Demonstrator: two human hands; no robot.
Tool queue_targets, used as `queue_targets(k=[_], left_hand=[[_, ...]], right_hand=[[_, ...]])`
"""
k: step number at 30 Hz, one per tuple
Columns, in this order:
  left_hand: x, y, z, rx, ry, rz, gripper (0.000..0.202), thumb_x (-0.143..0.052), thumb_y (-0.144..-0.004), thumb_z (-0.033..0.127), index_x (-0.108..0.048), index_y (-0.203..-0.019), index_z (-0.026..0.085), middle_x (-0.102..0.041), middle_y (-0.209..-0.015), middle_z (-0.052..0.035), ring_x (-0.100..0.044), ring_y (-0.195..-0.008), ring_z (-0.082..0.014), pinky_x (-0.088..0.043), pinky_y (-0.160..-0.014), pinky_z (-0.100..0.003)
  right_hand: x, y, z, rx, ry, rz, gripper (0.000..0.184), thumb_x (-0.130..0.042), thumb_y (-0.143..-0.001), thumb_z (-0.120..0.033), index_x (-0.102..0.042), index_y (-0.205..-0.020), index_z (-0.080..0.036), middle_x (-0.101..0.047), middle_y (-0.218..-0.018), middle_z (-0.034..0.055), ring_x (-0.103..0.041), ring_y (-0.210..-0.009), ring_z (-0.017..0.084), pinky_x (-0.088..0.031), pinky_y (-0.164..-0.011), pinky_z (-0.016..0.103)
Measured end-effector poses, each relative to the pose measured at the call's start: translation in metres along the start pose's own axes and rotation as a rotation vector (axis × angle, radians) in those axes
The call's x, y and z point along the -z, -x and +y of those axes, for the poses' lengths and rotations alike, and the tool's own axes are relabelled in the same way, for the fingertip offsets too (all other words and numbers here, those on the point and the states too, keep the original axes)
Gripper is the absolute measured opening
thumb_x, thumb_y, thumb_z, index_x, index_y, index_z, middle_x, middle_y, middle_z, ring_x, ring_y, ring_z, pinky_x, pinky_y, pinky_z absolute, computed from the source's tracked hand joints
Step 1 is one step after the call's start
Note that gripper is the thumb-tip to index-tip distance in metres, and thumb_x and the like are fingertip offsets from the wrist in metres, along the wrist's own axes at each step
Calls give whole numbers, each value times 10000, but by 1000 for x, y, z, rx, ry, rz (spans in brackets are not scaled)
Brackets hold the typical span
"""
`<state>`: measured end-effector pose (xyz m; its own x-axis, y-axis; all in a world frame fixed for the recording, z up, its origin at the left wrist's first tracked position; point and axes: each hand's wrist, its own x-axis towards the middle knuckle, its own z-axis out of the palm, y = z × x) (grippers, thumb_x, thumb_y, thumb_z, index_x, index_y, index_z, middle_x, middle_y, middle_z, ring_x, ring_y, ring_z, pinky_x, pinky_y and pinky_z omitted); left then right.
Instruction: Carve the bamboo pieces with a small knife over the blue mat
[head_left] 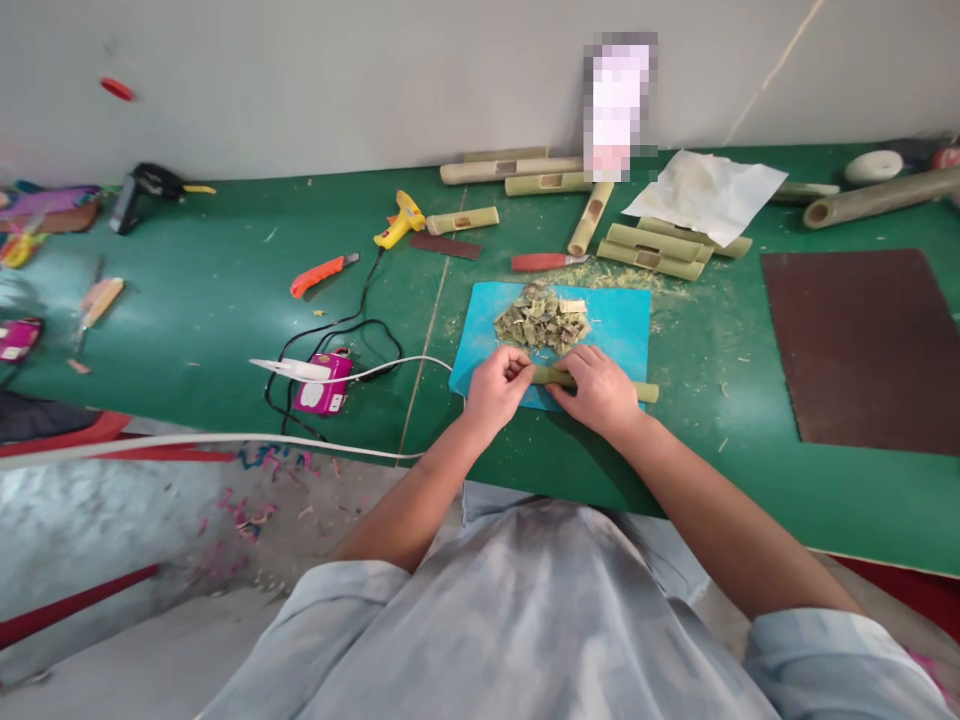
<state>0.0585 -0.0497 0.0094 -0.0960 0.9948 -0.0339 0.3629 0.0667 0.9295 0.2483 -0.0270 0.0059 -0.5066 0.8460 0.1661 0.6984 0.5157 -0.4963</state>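
Observation:
A green bamboo tube point(645, 392) lies sideways across the near edge of a bright blue sheet point(480, 312). My right hand point(598, 388) is closed over the tube's middle, its fingers wrapped from above. At the tube's left end, my left hand point(499, 388) pinches with thumb and fingertips against the bamboo; whether it also holds a small bit there I cannot make out. Just beyond both hands sits a heap of dry leaf-like flakes point(541, 318) on the sheet. A red-handled carving knife point(547, 262) rests past the sheet's far edge.
Several notched bamboo tubes point(652, 245) and a white paper point(712, 195) lie at the back. Leftward are a yellow glue gun point(401, 220), an orange utility knife point(322, 277) and a purple box point(325, 385) among cables. A dark brown mat point(862, 350) covers the right side.

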Motion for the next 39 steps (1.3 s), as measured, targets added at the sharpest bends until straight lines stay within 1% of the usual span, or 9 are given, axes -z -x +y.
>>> queue_targets(k=[5,10,16,22,26,33,37,39], left_hand=[[-1,2,0,0,-12,30,96,-692,-808,271,-643,-788,191,-629,-660,20,-570,-594,-119,-439,-577,-227],[-3,-3,4,-20,-27,66,98,-675,-810,254,-634,-745,194,-639,-656,15,-570,-599,-123,-443,-577,-231],[-2,0,4,-35,-44,41,90,-683,-809,252,-644,-755,191,-646,-651,16,-569,-584,-121,-438,-568,-231],[-4,1,3,-42,-65,71,120,-683,-824,247,-620,-737,194,-641,-667,17,-568,-607,-123,-432,-580,-234],[-4,3,3,-34,-59,59,122,-697,-828,266,-626,-758,194,-644,-662,18,-573,-590,-123,-438,-568,-234],[-3,0,6,-25,-65,66,107,-694,-827,227,-629,-751,190,-674,-707,4,-591,-627,-128,-447,-600,-240],[-2,2,5,-15,-61,55,97,-698,-823,226,-634,-759,189,-656,-669,12,-578,-594,-126,-437,-575,-237],[-3,2,4,-16,-59,56,95,-694,-826,225,-636,-760,190,-656,-672,11,-583,-603,-127,-443,-585,-238]], right_hand=[[0,0,0,-10,-24,-2,118,-659,-864,-284,-633,-940,-199,-636,-968,110,-575,-974,286,-485,-811,411],[-2,0,-1,-14,-33,-10,107,-643,-869,-272,-635,-944,-195,-630,-979,119,-563,-982,294,-483,-795,418],[-1,-1,-1,-29,-47,-10,118,-652,-873,-287,-633,-938,-190,-630,-971,110,-570,-977,279,-482,-782,396],[3,-3,-1,-29,-67,-6,88,-649,-868,-281,-614,-902,-208,-634,-963,98,-570,-962,269,-469,-763,384],[3,-3,-1,-39,-72,1,100,-659,-860,-282,-603,-884,-203,-630,-948,97,-573,-963,270,-461,-738,373],[2,-3,-1,-31,-67,-1,97,-661,-861,-283,-602,-881,-209,-632,-958,98,-571,-973,269,-457,-750,370],[2,-4,-1,-37,-62,-1,81,-645,-868,-288,-603,-877,-220,-638,-954,89,-577,-965,264,-460,-743,367],[2,-4,-1,-32,-61,-5,76,-640,-869,-284,-605,-882,-217,-640,-970,94,-577,-974,267,-462,-754,372]])
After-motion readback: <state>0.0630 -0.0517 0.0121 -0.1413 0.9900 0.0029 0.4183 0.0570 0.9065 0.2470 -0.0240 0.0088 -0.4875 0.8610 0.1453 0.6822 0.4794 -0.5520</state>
